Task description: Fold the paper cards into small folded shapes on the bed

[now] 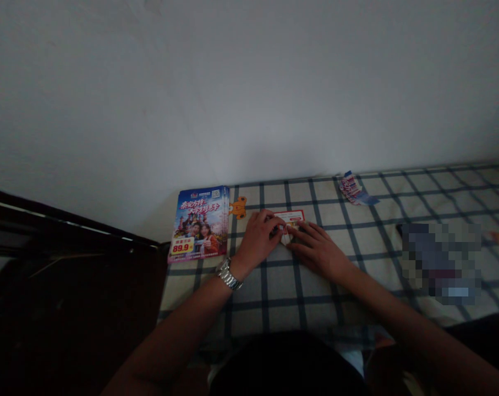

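A small leaflet [297, 215], white with a red border, lies between my hands on the checked cloth. Part of it is folded up, and my fingers cover much of it. My left hand [261, 234], with a metal watch [228, 274] at the wrist, is closed, thumb and fingertips pinching the folded part. From the other side, my right hand [319, 250] grips the same leaflet near its fold, fingers curved over it. Left of my hands rests a stack of printed flyers [199, 223] with a blue and pink cover.
Folded printed paper pieces [354, 190] lie near the wall at the back right. A dark, blurred-out object [434, 261] is on the right of the checked cloth [274, 297]. The white wall [274, 99] borders the far edge; a dark gap [109, 308] lies left.
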Action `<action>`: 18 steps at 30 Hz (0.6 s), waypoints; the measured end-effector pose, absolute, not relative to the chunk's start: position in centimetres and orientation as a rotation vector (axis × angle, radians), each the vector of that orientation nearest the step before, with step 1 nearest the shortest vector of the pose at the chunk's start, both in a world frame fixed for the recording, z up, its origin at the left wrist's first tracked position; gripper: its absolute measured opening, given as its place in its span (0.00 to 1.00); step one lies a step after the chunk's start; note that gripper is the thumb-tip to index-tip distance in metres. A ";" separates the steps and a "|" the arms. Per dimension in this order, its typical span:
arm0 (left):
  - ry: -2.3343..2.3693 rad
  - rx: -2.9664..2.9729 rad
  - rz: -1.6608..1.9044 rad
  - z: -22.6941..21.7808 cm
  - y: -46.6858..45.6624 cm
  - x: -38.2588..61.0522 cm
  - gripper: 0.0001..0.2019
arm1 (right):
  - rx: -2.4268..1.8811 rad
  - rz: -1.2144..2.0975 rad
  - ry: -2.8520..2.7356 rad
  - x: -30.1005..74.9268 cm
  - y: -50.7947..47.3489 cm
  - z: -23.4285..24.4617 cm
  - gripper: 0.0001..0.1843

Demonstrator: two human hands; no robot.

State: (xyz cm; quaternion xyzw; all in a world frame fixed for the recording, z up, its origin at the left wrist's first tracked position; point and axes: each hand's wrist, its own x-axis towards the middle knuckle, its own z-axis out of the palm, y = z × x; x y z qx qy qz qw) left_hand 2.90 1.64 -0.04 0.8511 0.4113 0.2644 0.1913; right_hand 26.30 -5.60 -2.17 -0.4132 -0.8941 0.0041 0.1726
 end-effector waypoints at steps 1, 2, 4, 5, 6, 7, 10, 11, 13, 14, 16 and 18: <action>1.158 2.385 0.753 -0.1 1.6 2.9 0.08 | -1.178 0.008 -2.536 26.3 -5.6 -2.2 0.20; 1.160 2.382 0.759 -0.1 1.6 2.9 0.08 | -1.184 0.006 -2.537 26.2 -5.6 -2.2 0.21; 1.165 2.382 0.755 -0.1 1.6 2.9 0.08 | -1.194 0.004 -2.541 26.2 -5.6 -2.2 0.23; 1.169 2.384 0.750 -0.1 1.6 2.9 0.07 | -1.196 0.004 -2.544 26.2 -5.6 -2.2 0.24; 1.172 2.388 0.742 -0.1 1.6 2.9 0.07 | -1.196 0.004 -2.548 26.2 -5.6 -2.2 0.25; 1.174 2.391 0.736 -0.1 1.6 2.9 0.07 | -1.196 0.005 -2.553 26.2 -5.6 -2.2 0.25; 1.172 2.392 0.730 0.1 1.5 2.9 0.08 | -1.189 0.014 -2.552 26.2 -5.7 -2.1 0.26; 1.170 2.389 0.730 0.1 1.5 2.9 0.08 | -1.185 0.017 -2.545 26.2 -5.7 -2.1 0.27; 1.165 2.384 0.726 0.3 1.5 2.9 0.07 | -1.174 0.023 -2.531 26.2 -5.7 -2.2 0.28; 1.166 2.382 0.722 0.3 1.4 2.9 0.07 | -1.172 0.025 -2.525 26.2 -5.7 -2.2 0.28; 1.178 2.385 0.720 0.3 1.4 3.0 0.08 | -1.171 0.025 -2.524 26.2 -5.7 -2.3 0.28; 1.193 2.399 0.724 0.3 1.3 3.0 0.09 | -1.173 0.021 -2.531 26.3 -5.7 -2.4 0.28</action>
